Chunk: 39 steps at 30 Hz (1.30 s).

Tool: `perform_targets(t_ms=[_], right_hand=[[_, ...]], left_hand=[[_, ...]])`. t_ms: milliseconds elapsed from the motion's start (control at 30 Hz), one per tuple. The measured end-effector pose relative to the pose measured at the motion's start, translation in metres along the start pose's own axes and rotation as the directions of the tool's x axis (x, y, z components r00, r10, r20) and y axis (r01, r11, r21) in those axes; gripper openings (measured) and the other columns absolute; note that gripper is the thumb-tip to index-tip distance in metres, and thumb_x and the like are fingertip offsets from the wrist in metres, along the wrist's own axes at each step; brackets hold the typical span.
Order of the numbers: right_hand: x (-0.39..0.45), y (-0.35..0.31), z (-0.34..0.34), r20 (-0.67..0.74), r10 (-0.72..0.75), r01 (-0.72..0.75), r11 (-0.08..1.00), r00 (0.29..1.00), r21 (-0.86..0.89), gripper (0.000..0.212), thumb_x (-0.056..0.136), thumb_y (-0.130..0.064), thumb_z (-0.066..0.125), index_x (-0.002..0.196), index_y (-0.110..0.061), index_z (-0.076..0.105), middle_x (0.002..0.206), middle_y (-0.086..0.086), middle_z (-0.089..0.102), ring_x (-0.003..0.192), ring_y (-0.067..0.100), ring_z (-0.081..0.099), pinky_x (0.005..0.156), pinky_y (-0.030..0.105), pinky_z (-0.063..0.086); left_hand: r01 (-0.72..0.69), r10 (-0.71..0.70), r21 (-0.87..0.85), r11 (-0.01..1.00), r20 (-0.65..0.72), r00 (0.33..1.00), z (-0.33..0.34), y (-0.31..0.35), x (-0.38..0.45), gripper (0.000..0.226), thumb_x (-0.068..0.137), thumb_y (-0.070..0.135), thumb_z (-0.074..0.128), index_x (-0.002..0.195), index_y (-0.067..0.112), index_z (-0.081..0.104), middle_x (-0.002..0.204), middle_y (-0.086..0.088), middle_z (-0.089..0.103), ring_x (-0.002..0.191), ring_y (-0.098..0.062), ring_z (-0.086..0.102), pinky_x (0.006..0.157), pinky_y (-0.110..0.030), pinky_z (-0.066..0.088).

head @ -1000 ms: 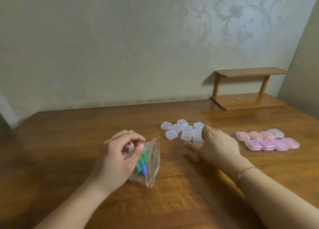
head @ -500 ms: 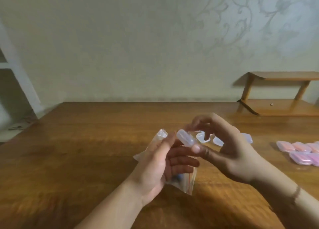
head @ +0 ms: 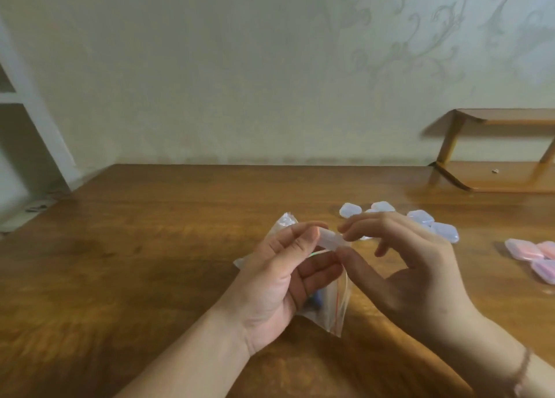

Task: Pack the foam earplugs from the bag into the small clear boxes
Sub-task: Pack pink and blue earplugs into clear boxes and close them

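A small clear box [head: 330, 241] is held above the table between both hands. My left hand [head: 282, 280] pinches its left end with thumb and forefinger. My right hand [head: 399, 265] pinches its right end the same way. Whether its lid is open I cannot tell. The clear zip bag [head: 332, 310] with a red seal line lies on the wooden table [head: 150, 247] under my left hand, with a bit of blue and green earplug showing through. Several empty clear boxes [head: 420, 217] lie behind my right hand.
Several clear boxes holding pink earplugs [head: 534, 256] sit at the right edge of the view. A low wooden shelf [head: 495, 175] stands at the back right against the patterned wall. A white shelf frame [head: 33, 121] is at the far left.
My right hand picked one clear box from the pile and brought it to the left hand. The left hand let go of the bag and took the box's other end. The camera turned left.
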State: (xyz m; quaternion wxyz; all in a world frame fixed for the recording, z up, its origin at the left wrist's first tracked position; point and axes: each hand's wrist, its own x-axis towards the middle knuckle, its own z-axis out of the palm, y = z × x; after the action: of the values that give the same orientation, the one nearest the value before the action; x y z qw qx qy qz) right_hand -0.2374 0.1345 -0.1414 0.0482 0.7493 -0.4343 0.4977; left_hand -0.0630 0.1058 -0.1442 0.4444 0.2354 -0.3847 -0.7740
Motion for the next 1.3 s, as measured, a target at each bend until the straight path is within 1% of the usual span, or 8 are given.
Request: perform_targets(t_ms=[100, 333, 667, 833, 1000, 1133, 1233, 1300], right_hand=[[-0.001, 0.001, 0.002, -0.041, -0.019, 0.015, 0.996, 0.999, -0.093, 0.018, 0.084, -0.031, 0.064, 0.081, -0.015, 0.071, 0.092, -0.009, 0.072, 0.082, 0.007, 0.066, 0.061, 0.023, 0.053], [0.002, 0.000, 0.002, 0.010, -0.007, 0.008, 0.988, 1.000, -0.153, 0.027, 0.088, -0.036, 0.055, 0.082, -0.016, 0.072, 0.090, -0.009, 0.071, 0.072, 0.010, 0.066, 0.050, 0.029, 0.054], [0.003, -0.007, 0.007, 0.008, -0.007, 0.008, 0.965, 1.000, -0.263, 0.024, 0.093, -0.040, 0.046, 0.088, -0.022, 0.062, 0.089, -0.014, 0.064, 0.063, 0.004, 0.058, 0.040, 0.028, 0.048], [0.001, -0.006, 0.008, -0.043, 0.105, -0.111, 0.980, 0.993, -0.164, 0.014, 0.094, -0.044, 0.042, 0.093, -0.033, 0.051, 0.086, -0.018, 0.059, 0.077, 0.006, 0.059, 0.045, 0.031, 0.050], [0.001, -0.004, 0.008, 0.008, 0.145, -0.145, 0.988, 0.989, 0.059, 0.022, 0.094, -0.037, 0.050, 0.093, -0.022, 0.066, 0.097, -0.018, 0.061, 0.087, 0.006, 0.061, 0.060, 0.022, 0.049], [0.003, -0.005, -0.002, -0.027, 0.264, -0.263, 0.964, 0.964, 0.044, 0.013, 0.087, -0.038, 0.057, 0.084, -0.027, 0.065, 0.101, -0.016, 0.058, 0.087, 0.010, 0.060, 0.057, 0.027, 0.048], [0.000, -0.002, -0.007, 0.177, 0.360, -0.302, 0.909, 0.916, -0.287, 0.011, 0.080, -0.047, 0.057, 0.074, -0.039, 0.063, 0.114, -0.018, 0.053, 0.099, 0.009, 0.054, 0.064, 0.026, 0.046], [-0.002, -0.003, -0.006, 0.339, 0.448, -0.330, 0.876, 0.828, -0.352, 0.008, 0.080, -0.044, 0.059, 0.076, -0.045, 0.067, 0.129, -0.021, 0.047, 0.120, 0.005, 0.041, 0.084, 0.026, 0.045]], left_hand=[[-0.009, 0.008, -0.019, 1.000, -0.010, 1.000, -0.002, -0.001, 0.001, 0.030, 0.075, 0.014, 0.072, 0.104, 0.008, 0.071, 0.105, -0.021, 0.072, 0.089, -0.026, 0.073, 0.076, -0.030, 0.062], [-0.101, 0.115, 0.192, 0.976, -0.066, 0.991, -0.003, 0.001, 0.001, 0.059, 0.061, 0.018, 0.078, 0.118, 0.014, 0.063, 0.095, -0.011, 0.076, 0.083, -0.018, 0.073, 0.073, -0.028, 0.059], [-0.096, 0.123, 0.291, 0.952, -0.076, 0.990, -0.001, 0.006, -0.003, 0.054, 0.066, 0.022, 0.076, 0.118, 0.018, 0.065, 0.099, -0.011, 0.077, 0.092, -0.020, 0.073, 0.068, -0.025, 0.051], [-0.075, 0.070, 0.457, 0.886, 0.029, 0.997, 0.000, 0.006, -0.004, 0.060, 0.066, 0.024, 0.078, 0.123, 0.023, 0.059, 0.106, -0.005, 0.077, 0.104, -0.019, 0.071, 0.090, -0.038, 0.054], [-0.104, 0.039, 0.453, 0.886, 0.150, 0.988, -0.003, 0.009, -0.003, 0.042, 0.084, 0.010, 0.073, 0.125, 0.016, 0.065, 0.112, -0.010, 0.073, 0.107, -0.025, 0.070, 0.087, -0.035, 0.057], [-0.101, 0.112, 0.204, 0.974, -0.040, 0.993, -0.022, 0.033, 0.007, 0.036, 0.082, 0.013, 0.069, 0.118, 0.013, 0.069, 0.104, -0.011, 0.071, 0.093, -0.022, 0.069, 0.082, -0.035, 0.053], [-0.146, 0.161, 0.075, 0.986, -0.261, 0.952, -0.038, 0.045, 0.014, 0.026, 0.091, 0.010, 0.058, 0.116, 0.009, 0.065, 0.097, -0.011, 0.068, 0.085, -0.019, 0.066, 0.073, -0.030, 0.052], [-0.123, 0.142, 0.076, 0.989, -0.361, 0.921, -0.045, 0.045, 0.017, 0.022, 0.097, 0.011, 0.054, 0.116, 0.010, 0.065, 0.094, -0.010, 0.067, 0.084, -0.019, 0.064, 0.075, -0.031, 0.050]])
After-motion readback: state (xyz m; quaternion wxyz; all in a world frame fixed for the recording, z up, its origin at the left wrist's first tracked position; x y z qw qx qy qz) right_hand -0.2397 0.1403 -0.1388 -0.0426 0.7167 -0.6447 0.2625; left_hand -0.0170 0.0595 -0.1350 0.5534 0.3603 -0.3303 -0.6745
